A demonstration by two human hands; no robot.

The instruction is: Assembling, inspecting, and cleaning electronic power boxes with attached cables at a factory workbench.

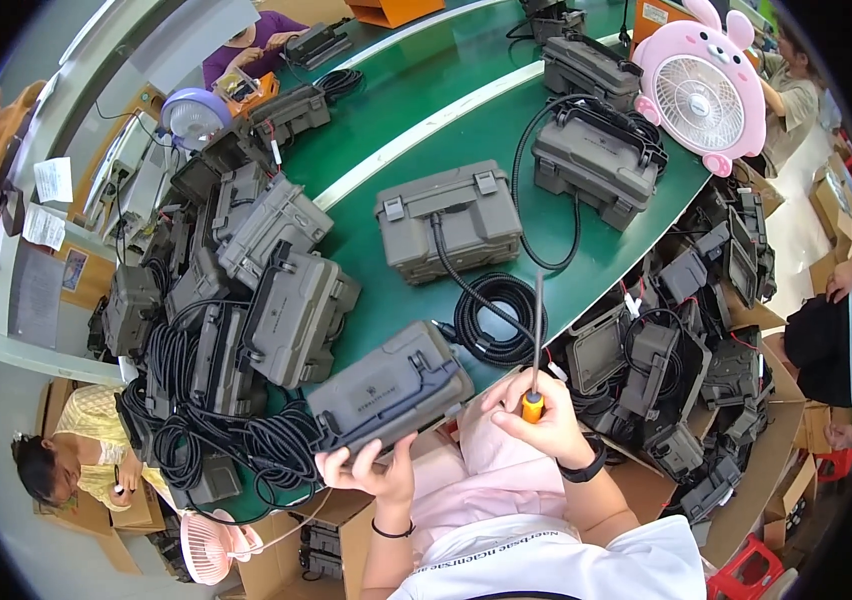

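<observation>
My right hand (543,425) is closed around the yellow handle of a screwdriver (534,404), whose long shaft points up and away from me. In front of me a grey plastic case (391,388) lies tilted at the table's near edge, its lid side up. My left hand (378,478) is at the case's near edge with thumb and fingers apart. Its fingertips overlap that edge; whether they touch it is unclear. Just beyond the screwdriver lies a coil of black corrugated cable (494,318). Behind the coil stands a closed grey case (449,222) with two latches.
Several grey cases (301,312) and tangled black cables (271,455) crowd the green table's (346,215) left. Another case (596,165) and a pink rabbit-shaped fan (703,95) stand far right. Cardboard boxes (761,455) of cases flank me at right. Co-workers sit across and at left.
</observation>
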